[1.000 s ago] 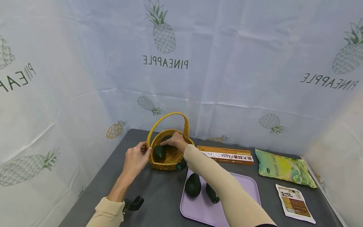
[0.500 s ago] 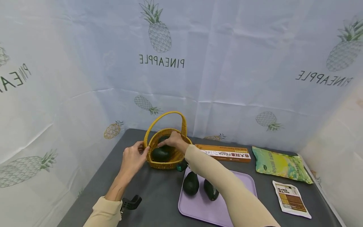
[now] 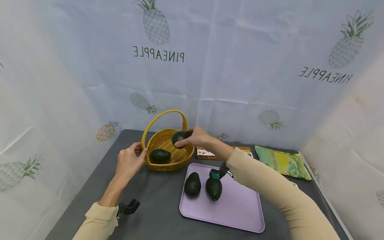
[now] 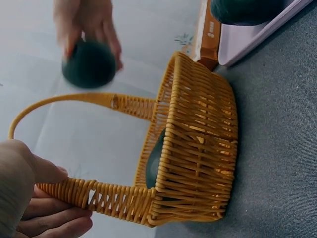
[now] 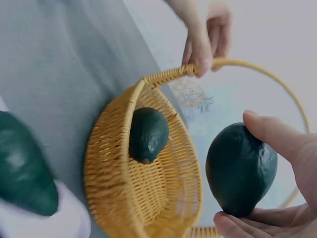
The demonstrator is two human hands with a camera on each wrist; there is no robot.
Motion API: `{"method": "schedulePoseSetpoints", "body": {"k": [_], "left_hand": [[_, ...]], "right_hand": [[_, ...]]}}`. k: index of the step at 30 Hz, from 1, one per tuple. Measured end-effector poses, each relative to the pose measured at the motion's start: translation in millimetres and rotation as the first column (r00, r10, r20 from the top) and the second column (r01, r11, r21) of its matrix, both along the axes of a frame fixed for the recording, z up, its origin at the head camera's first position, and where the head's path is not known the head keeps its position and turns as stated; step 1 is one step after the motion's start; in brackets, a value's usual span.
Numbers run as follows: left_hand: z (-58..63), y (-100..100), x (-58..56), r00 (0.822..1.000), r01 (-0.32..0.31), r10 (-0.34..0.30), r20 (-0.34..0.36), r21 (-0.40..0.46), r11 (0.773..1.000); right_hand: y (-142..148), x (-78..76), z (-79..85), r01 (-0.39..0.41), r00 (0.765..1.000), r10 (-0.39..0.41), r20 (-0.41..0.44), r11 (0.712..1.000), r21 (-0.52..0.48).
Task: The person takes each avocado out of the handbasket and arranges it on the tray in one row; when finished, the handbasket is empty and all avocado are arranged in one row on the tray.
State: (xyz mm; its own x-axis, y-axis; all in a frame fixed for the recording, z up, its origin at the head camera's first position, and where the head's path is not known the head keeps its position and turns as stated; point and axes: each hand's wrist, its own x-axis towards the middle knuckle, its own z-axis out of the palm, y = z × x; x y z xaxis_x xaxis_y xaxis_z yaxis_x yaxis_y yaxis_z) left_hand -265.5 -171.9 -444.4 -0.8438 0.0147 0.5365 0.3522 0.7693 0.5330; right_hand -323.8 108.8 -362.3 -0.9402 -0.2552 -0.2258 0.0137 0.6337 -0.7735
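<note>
A yellow wicker basket (image 3: 168, 166) with a tall arched handle stands at the back left of the table. My left hand (image 3: 129, 163) pinches the left foot of that handle, thumb on one side and fingers on the other in the left wrist view. My right hand (image 3: 196, 137) grips a dark green avocado (image 5: 241, 169) above the basket's right side, clear of the rim. One more avocado (image 3: 160, 156) lies inside the basket. On the lilac tray (image 3: 237, 213) rest two others, a left avocado (image 3: 192, 184) and a right avocado (image 3: 214, 189).
Behind the tray lies an orange pasta box (image 3: 207, 153), partly hidden by my right arm. A green and yellow bag (image 3: 282, 161) sits at the back right. The pineapple-print cloth (image 3: 228, 83) hangs close behind the basket.
My right hand has risen out of the basket and moved right, lifting an avocado. My left hand keeps its hold on the handle. The head view has shifted slightly.
</note>
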Motion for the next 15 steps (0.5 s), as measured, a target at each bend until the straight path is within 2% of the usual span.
{"method": "schedulePoseSetpoints", "body": {"k": [7, 11, 15], "left_hand": [[5.2, 1, -6.3, 1.000, -0.003, 0.002, -0.015, -0.023, 1.000], [2.2, 2, -6.3, 1.000, 0.003, -0.003, -0.019, -0.024, 1.000], [-1.9, 2, -4.9, 1.000, -0.004, 0.004, -0.030, -0.022, 1.000]], "right_hand": [[69, 42.0, 11.4, -0.015, 1.000, 0.015, 0.001, 1.000, -0.010], [106, 66.5, 3.7, -0.026, 1.000, 0.026, -0.008, 1.000, -0.005], [138, 87.3, -13.0, -0.064, 0.998, 0.064, 0.007, 0.997, -0.042]]}}
